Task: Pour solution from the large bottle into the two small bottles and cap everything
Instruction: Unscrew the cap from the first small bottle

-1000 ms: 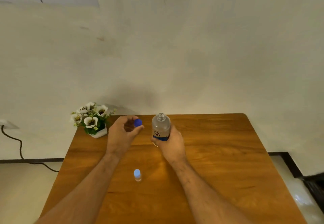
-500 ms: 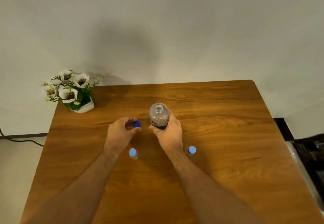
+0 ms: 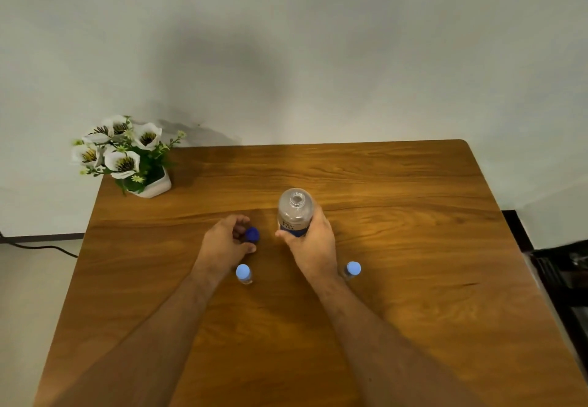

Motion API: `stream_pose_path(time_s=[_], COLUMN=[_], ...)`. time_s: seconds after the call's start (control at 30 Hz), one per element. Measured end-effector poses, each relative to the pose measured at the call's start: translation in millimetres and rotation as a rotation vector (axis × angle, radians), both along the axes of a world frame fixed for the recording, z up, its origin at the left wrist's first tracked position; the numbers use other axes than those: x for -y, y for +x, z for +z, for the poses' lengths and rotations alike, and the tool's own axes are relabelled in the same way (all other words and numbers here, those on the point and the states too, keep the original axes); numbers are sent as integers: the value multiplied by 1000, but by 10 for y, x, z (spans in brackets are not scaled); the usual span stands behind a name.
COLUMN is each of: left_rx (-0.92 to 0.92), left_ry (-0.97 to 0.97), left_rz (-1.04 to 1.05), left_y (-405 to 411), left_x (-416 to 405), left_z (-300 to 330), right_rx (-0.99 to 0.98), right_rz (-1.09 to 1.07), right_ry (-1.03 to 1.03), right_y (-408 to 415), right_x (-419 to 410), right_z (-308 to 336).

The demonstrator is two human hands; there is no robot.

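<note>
With right hand (image 3: pixel 313 242) wrapped round the uncapped clear plastic large bottle (image 3: pixel 295 212) mid-table and left hand (image 3: pixel 224 242) pinching its dark blue cap (image 3: pixel 252 234), likely light, smooth, squeezable: best gripped low around the label.

we cannot read the label on the large bottle (image 3: pixel 294 215); the right hand (image 3: pixel 313 247) covers its lower body and base, so we cannot tell whether it stands on the table (image 3: pixel 413 247). the dark blue cap (image 3: pixel 252 234) is partly hidden in the left hand (image 3: pixel 224 245). the right small bottle (image 3: pixel 351 270) is partly behind the right wrist. liquid levels in both small bottles are too small to judge. both forearms are cut off by the lower edge, as is the table's near side.
</note>
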State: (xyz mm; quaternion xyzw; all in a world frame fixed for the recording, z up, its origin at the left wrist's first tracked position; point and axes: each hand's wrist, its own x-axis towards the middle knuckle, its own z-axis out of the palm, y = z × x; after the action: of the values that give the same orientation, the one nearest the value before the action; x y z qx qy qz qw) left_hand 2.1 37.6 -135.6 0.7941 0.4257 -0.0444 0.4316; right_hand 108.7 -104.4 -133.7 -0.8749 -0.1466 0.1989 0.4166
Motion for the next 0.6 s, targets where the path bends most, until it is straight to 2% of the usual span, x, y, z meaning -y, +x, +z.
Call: stream_pose_path(time_s=[0.1, 0.17, 0.27, 0.37, 0.43, 0.53, 0.6], left_rx=[63, 89, 133, 183, 223, 266, 285], left_ry=[-46, -52, -45, -38, -38, -43, -51], left_rz=[21, 67, 131, 166, 191, 207, 180], left_y=[-110, -179, -269, -373, -432, -540, -617], left_x=[-15, -18, -13, 37, 91, 172, 214], left_z=[47, 88, 125, 166, 194, 234, 253], right_rx=[-43, -57, -17, 34, 11, -98, -102], right_rz=[-5, 1, -19, -52, 52, 363, 453], right_ry=[-15, -95, -216, -236, -202, -153, -178], right_y=[-27, -87, -273, -515, -660, -847, -912], right_x=[34, 81, 169, 276, 317, 264, 159], right_z=[17, 48, 74, 97, 103, 117, 92])
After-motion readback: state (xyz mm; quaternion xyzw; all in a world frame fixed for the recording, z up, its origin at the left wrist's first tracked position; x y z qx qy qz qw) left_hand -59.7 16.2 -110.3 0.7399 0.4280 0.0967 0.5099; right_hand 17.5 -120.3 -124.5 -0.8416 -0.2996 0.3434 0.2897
